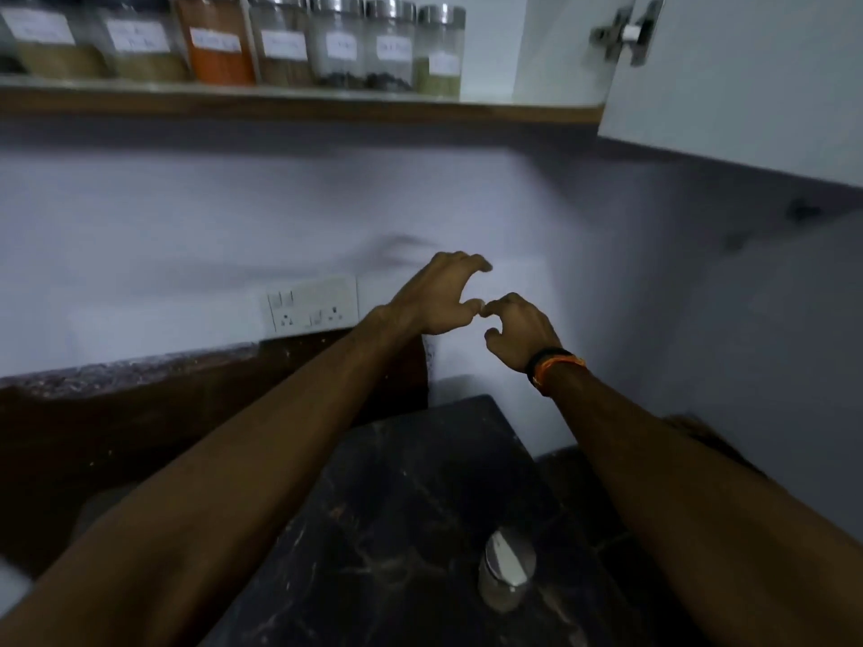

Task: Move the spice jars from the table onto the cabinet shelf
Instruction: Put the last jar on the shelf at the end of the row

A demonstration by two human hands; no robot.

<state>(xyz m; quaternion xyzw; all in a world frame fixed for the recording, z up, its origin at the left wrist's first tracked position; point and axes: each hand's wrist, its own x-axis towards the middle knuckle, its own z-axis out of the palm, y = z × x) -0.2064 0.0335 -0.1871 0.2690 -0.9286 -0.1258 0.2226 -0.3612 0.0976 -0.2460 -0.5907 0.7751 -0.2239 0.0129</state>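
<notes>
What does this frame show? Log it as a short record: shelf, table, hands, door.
shelf: seven labelled spice jars in a row on the cabinet shelf
table: one steel-lidded jar stands on the dark marble table
left hand: raised, fingers curled, holds nothing
right hand: raised, fingers curled, holds nothing; wristband
door: cabinet door open at right

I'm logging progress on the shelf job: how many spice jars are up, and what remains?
Done: seven labelled jars stand in a row on the cabinet shelf. In hand: nothing; the left hand and right hand are empty, fingers loosely curled. Left: one steel-lidded jar on the dark table.
</notes>
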